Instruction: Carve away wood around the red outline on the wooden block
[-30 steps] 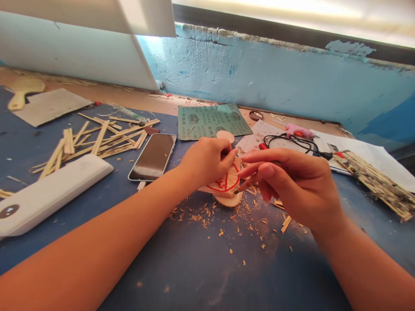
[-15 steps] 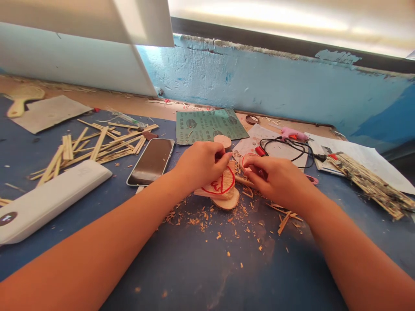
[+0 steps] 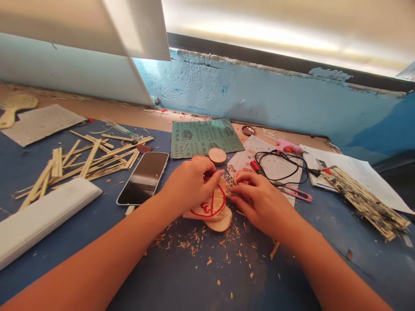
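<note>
Flaking blue wall [image 3: 246, 93] backs a navy tabletop [image 3: 253, 291] strewn with wood shavings [image 3: 194, 249]. Right of the smartphone [image 3: 142, 179] and near it, the red-marked wooden plate [image 3: 214, 204] overlaps a rounded wooden slice [image 3: 222, 223]. The left hand [image 3: 194, 176] grasps the plate's upper part, fingers curled and thumb pressed inward. Farther right of the smartphone, the right hand [image 3: 261, 196] has its bent fingers just beside the plate; whether they pinch anything, I cannot tell. Steady handling calls for firm pressure from the left hand, since the plate, seemingly propped unevenly on the slice, could rock. Its fingertips would be safer clear of the red lines, and brushing loose shavings aside should help the marks read clearly. Well right of the smartphone rests a pink box cutter [image 3: 298, 194].
</note>
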`<state>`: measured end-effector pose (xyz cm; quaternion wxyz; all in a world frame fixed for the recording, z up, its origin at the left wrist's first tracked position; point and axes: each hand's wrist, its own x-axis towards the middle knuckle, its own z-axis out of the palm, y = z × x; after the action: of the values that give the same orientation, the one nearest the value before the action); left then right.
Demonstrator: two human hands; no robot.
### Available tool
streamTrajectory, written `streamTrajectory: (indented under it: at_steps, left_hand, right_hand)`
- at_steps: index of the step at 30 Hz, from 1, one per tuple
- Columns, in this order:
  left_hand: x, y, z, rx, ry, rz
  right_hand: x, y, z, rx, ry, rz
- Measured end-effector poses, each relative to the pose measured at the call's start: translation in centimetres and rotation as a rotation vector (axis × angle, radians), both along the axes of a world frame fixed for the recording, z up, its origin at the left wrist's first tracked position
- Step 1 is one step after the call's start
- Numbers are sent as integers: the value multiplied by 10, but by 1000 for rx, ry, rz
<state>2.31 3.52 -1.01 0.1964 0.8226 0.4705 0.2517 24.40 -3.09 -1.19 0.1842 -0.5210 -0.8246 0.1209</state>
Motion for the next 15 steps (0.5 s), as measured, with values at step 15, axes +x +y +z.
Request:
streamTrajectory:
  at_steps: [15]
  left_hand:
    - [3,-5,-1,-168,74,0]
  right_hand:
    - [-3,1,0,21,360,-277]
